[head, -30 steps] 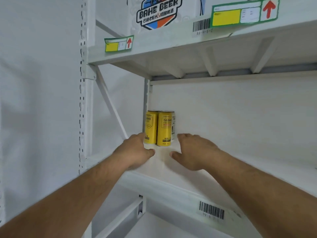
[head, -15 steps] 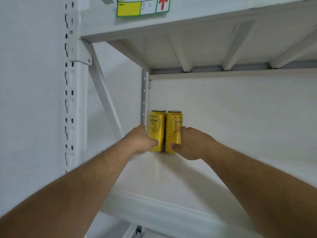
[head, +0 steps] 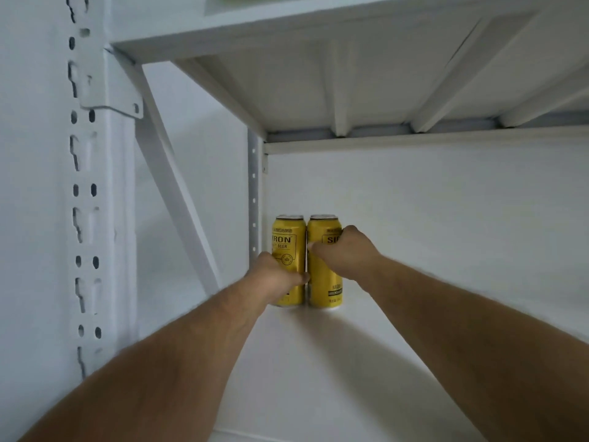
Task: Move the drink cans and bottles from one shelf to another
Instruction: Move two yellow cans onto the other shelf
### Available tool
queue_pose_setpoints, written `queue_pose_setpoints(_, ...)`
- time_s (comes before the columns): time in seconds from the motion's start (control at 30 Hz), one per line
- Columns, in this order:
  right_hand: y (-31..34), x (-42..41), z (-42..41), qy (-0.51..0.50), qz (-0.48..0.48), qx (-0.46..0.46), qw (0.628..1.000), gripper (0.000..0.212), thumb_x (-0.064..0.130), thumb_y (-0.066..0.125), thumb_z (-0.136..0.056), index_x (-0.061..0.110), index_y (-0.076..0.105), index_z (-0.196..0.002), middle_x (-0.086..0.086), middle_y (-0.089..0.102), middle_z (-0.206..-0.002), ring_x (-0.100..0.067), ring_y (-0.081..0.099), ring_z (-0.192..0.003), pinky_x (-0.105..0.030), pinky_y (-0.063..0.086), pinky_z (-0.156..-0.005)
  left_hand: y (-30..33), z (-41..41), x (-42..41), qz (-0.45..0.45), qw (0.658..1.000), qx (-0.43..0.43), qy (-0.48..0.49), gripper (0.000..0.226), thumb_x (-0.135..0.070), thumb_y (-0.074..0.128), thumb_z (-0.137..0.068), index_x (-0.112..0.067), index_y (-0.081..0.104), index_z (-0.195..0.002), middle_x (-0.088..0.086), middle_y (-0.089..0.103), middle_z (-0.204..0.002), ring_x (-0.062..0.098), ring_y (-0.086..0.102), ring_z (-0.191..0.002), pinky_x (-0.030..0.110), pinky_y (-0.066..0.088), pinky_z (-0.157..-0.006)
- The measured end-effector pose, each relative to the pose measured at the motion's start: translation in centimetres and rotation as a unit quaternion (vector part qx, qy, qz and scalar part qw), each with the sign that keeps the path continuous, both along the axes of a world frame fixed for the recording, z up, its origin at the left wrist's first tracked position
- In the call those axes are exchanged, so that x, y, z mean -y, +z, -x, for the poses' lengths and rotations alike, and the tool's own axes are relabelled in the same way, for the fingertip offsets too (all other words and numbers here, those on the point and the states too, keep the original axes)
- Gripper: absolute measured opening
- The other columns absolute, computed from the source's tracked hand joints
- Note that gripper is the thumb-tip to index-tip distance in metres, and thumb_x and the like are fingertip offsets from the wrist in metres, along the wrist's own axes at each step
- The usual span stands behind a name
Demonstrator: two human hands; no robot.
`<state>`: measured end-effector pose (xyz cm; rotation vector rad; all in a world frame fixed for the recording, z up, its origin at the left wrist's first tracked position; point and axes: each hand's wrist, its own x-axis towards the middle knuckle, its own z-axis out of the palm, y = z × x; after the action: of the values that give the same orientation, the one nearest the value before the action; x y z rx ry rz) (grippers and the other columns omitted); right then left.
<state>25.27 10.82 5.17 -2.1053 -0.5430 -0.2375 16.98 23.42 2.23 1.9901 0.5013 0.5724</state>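
Observation:
Two tall yellow beer cans stand upright side by side at the back left corner of the white shelf (head: 366, 362). My left hand (head: 274, 275) grips the left can (head: 288, 240) around its lower half, thumb across the front. My right hand (head: 344, 253) grips the right can (head: 322, 282) around its upper half, covering part of the label. Both cans rest on the shelf board and touch each other.
The upper shelf's underside (head: 350, 74) with ribs hangs close above. A perforated white upright (head: 86, 202) and a diagonal brace (head: 172, 186) stand at left. A rear post (head: 254, 193) sits just left of the cans. The white back wall (head: 430, 218) is right behind them.
Both hands reached deeper along the shelf and closed round the two cans. The view moved closer and tilted, so the upper shelf's labels left the frame.

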Motion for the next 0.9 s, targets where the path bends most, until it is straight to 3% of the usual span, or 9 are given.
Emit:
queue_pose_setpoints(0.1,-0.5,-0.4,-0.5,0.007,-0.032,-0.010,0.999,0.047,0.047,0.074,-0.082,0.009,0.064,-0.108,-0.002,0.062,-0.086,-0.021,0.063,-0.082,-0.029,0.047,-0.062,-0.6,-0.5,0.0,0.021,1.000,0.018,0.003,0.068,-0.034,0.094,-0.068,-0.015,0.060,-0.123,0.004,0.070,-0.118,0.026,0.068,-0.109,0.044,0.057,-0.097)
queue_pose_setpoints(0.2,-1.0,-0.4,-0.9,0.016,-0.063,-0.020,0.998,0.042,0.047,0.077,-0.079,0.012,0.068,-0.102,-0.005,0.069,-0.094,-0.022,0.067,-0.087,-0.036,0.056,-0.076,-1.5,-2.0,-1.0,0.030,0.999,0.041,0.008,0.099,-0.047,0.092,-0.042,-0.017,0.057,-0.130,0.004,0.071,-0.119,0.026,0.070,-0.105,0.048,0.060,-0.091)
queue_pose_setpoints(0.27,-1.1,-0.2,-0.9,0.020,-0.077,-0.020,0.997,0.041,0.046,0.078,-0.078,0.012,0.069,-0.100,-0.007,0.071,-0.097,-0.021,0.068,-0.087,-0.039,0.058,-0.082,-1.4,-1.4,-0.6,0.034,0.998,0.045,0.005,0.083,-0.037,0.095,-0.057,-0.016,0.057,-0.127,0.004,0.070,-0.119,0.027,0.070,-0.106,0.045,0.060,-0.089)
queue_pose_setpoints(0.33,-1.2,0.1,-1.0,0.017,-0.081,-0.012,0.997,0.041,0.046,0.078,-0.077,0.012,0.069,-0.099,-0.005,0.071,-0.095,-0.020,0.067,-0.085,-0.038,0.058,-0.081,-1.4,-1.1,-0.7,0.039,0.998,0.043,-0.014,0.046,-0.023,0.091,-0.075,-0.023,0.062,-0.109,0.002,0.071,-0.111,0.026,0.070,-0.103,0.040,0.056,-0.088)
queue_pose_setpoints(0.4,-1.2,0.4,-0.9,0.008,-0.082,-0.001,0.997,0.041,0.048,0.077,-0.076,0.014,0.067,-0.096,-0.004,0.069,-0.093,-0.017,0.066,-0.082,-0.036,0.057,-0.077,-1.6,-1.3,-1.0,0.039,0.998,0.041,-0.039,0.030,-0.017,0.088,-0.081,-0.029,0.062,-0.091,-0.002,0.071,-0.100,0.022,0.070,-0.095,0.036,0.053,-0.085)
queue_pose_setpoints(0.47,-1.3,0.6,-0.8,0.000,-0.079,0.008,0.997,0.039,0.049,0.076,-0.075,0.015,0.066,-0.093,-0.002,0.068,-0.089,-0.016,0.064,-0.080,-0.033,0.055,-0.072,-1.6,-1.3,-1.2,0.035,0.997,0.044,-0.047,0.031,-0.017,0.089,-0.079,-0.030,0.063,-0.089,-0.003,0.073,-0.097,0.020,0.071,-0.093,0.037,0.054,-0.087)
queue_pose_setpoints(0.67,-1.7,1.9,-0.1,-0.001,-0.090,0.024,0.996,0.038,0.051,0.077,-0.072,0.018,0.063,-0.085,0.000,0.065,-0.082,-0.014,0.062,-0.073,-0.027,0.046,-0.058,-1.4,-0.7,-1.3,0.026,0.997,0.035,-0.058,0.052,-0.022,0.095,-0.069,-0.020,0.069,-0.114,0.000,0.076,-0.108,0.021,0.074,-0.098,0.043,0.058,-0.096)
queue_pose_setpoints(0.9,-0.6,4.6,1.3,-0.019,-0.145,0.012,0.989,0.042,0.051,0.079,-0.071,0.017,0.066,-0.092,-0.003,0.070,-0.091,-0.018,0.067,-0.082,-0.037,0.059,-0.076,-0.9,0.5,-0.6,0.036,0.994,0.051,-0.091,0.048,-0.024,0.095,-0.070,-0.026,0.067,-0.110,-0.002,0.076,-0.111,0.020,0.072,-0.103,0.045,0.056,-0.100)
